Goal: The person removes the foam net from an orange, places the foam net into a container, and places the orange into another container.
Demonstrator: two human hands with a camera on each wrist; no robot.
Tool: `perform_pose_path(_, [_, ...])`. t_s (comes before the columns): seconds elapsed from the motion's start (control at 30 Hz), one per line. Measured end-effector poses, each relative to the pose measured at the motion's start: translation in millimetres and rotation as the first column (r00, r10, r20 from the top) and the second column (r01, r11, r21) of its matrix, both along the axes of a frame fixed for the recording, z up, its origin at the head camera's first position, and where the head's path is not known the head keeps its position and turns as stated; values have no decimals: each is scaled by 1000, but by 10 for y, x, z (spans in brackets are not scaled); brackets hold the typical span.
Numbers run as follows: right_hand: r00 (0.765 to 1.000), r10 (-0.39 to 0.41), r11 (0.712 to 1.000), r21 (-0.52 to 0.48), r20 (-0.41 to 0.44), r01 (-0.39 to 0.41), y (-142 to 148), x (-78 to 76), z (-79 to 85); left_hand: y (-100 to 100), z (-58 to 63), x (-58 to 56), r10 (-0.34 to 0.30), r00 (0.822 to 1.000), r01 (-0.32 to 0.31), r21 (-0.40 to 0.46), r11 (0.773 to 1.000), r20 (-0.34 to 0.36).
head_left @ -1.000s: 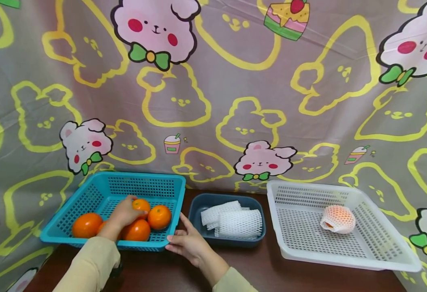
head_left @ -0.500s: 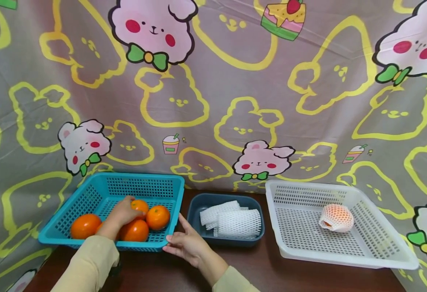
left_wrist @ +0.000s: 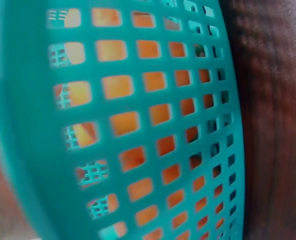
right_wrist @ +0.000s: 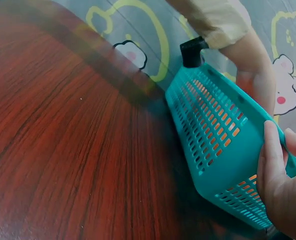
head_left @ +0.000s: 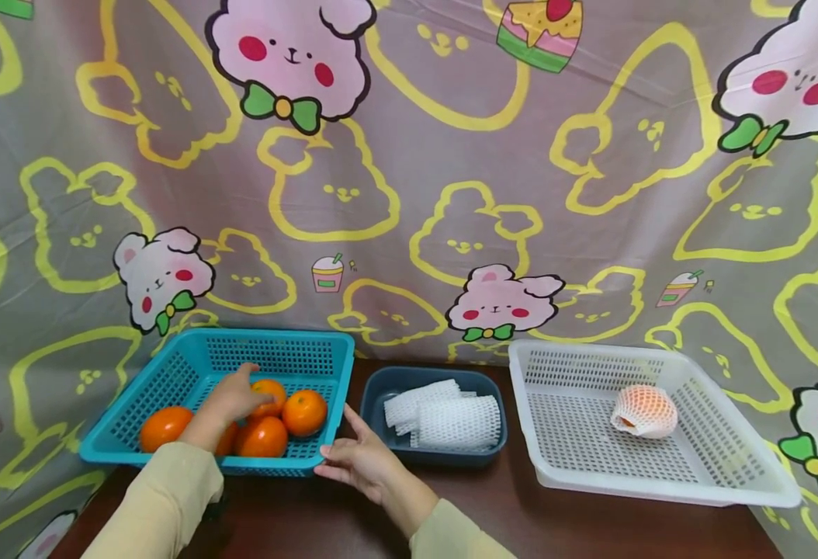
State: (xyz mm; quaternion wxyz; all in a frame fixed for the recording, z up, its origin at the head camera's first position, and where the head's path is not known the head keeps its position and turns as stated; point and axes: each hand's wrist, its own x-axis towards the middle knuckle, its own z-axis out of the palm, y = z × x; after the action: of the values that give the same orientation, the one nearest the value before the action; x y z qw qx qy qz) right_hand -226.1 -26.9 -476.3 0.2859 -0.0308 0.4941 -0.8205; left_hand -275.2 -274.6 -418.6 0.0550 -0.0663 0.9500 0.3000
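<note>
My left hand (head_left: 230, 400) reaches into the turquoise basket (head_left: 276, 353). Its thumb lies against an orange (head_left: 269, 394) in the middle, and a finger points up and away from the fruit. Several more oranges sit around it: one at the right (head_left: 304, 412), one in front (head_left: 262, 437), one at the left (head_left: 165, 428). Another is partly hidden by my left wrist. My right hand (head_left: 367, 458) grips the basket's front right corner; in the right wrist view, its fingers and thumb hold the turquoise rim (right_wrist: 247, 102). Only the basket's slotted wall (left_wrist: 138, 100) fills the left wrist view, with orange showing through.
A dark blue-grey tray (head_left: 437, 460) with white foam net sleeves (head_left: 458, 423) stands right of the basket. Farther right is a white basket (head_left: 563, 470) holding an orange in a foam net (head_left: 646, 411). A patterned cloth (head_left: 409, 194) hangs behind the brown table (head_left: 311, 520).
My left hand has loosened around the middle orange and shifted slightly left, its finger lifting off the fruit. The right hand stays at the basket corner.
</note>
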Motion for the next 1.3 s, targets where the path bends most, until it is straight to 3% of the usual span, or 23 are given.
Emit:
perform_pose_path(0.17, [999,-5,999,49,-40,7,17,-46,47,45,104,50,-8,1000,7,-21,1000,-30])
perform_pose_path(0.33, [990,44,982,190,-132,-19,78,-100,115,179,151,126,-46,996,44,-31,999,-71])
perform_pose_path(0.5, [967,147,941,331,-206,-72,168,-150,175,316,120,195,-115,988,108,-77,991,-106])
perform_pose_path(0.77, [942,215,933,339,-259,-119,425,-242,258,530,163,328,-155,974,140,-97,985,-165])
perform_pose_path(0.97, [898,322,882,439,-299,-170,749,-299,411,720,211,414,-182,965,175,-52,983,-191])
perform_pose_path(1.03, [868,356,855,497,-346,-152,854,-312,453,784,229,450,-193,960,186,-54,981,-202])
perform_pose_path(1.1, [821,381,825,557,-425,-95,957,-320,486,844,253,483,-209,952,200,-63,978,-223])
perform_pose_path(1.2, [714,413,776,629,-565,49,1113,-310,543,937,287,533,-228,941,219,-64,974,-250])
perform_pose_path(1.3, [604,429,748,639,-671,179,1267,-284,593,1038,316,592,-248,930,240,-62,969,-270])
